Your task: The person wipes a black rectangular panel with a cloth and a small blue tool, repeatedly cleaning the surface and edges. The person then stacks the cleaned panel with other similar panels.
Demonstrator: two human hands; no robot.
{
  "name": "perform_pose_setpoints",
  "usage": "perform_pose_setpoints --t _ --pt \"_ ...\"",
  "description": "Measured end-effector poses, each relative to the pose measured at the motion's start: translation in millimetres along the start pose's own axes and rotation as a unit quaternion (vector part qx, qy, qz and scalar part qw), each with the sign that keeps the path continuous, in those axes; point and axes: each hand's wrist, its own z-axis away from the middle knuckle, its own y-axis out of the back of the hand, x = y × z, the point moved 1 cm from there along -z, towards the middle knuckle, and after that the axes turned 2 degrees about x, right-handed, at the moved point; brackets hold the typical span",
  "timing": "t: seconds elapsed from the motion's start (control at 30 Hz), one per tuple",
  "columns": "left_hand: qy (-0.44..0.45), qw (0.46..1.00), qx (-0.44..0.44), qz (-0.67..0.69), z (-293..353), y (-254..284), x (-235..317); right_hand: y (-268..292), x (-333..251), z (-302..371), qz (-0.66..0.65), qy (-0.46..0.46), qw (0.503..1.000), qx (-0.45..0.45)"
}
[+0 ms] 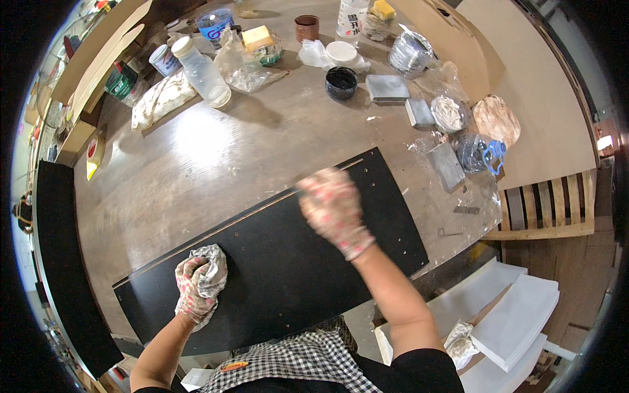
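A long black board (275,281) lies flat at a slant across the near side of the table. It has small holes near its right end and a pale strip along its far edge. My left hand (192,285), in a floral-patterned glove, is closed on a crumpled grey-white rag (213,270) over the board's left part. My right hand (333,211), in a matching glove, is over the board beside the far edge. Motion blurs its fingers, and whether they grip anything is hidden.
Along the far side stand a clear plastic bottle (202,73), a black-lined cup (341,83) and grey sanding blocks (388,88). A blue-handled clear jug (477,154) lies at the right. White panels (521,321) are stacked at lower right; another black board (65,262) stands left.
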Motion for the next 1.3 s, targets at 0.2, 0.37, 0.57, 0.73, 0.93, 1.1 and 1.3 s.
perform_pose_setpoints --t 0.2,0.37,0.57,0.73,0.93,1.1,1.3 --pt "0.015 1.000 0.013 0.009 -1 -1 3 19 -22 -16 -0.240 0.094 0.963 0.076" --pt "0.026 0.999 0.004 0.030 1 -3 0 68 100 -11 -0.153 -0.114 0.967 0.170" --pt "0.008 0.999 -0.001 0.053 1 -4 -4 72 125 11 -0.055 -0.077 0.987 0.127" --pt "0.013 1.000 -0.008 0.014 5 -10 -8 108 122 74 -0.075 -0.111 0.989 0.069" --pt "0.014 1.000 -0.006 0.003 4 -11 -8 83 132 49 -0.060 -0.051 0.986 0.150" --pt "0.035 0.999 -0.006 0.011 2 -9 -1 74 135 27 -0.062 -0.086 0.987 0.118" --pt "0.006 1.000 0.020 0.008 0 -11 -4 108 129 87 -0.064 -0.118 0.988 0.072"
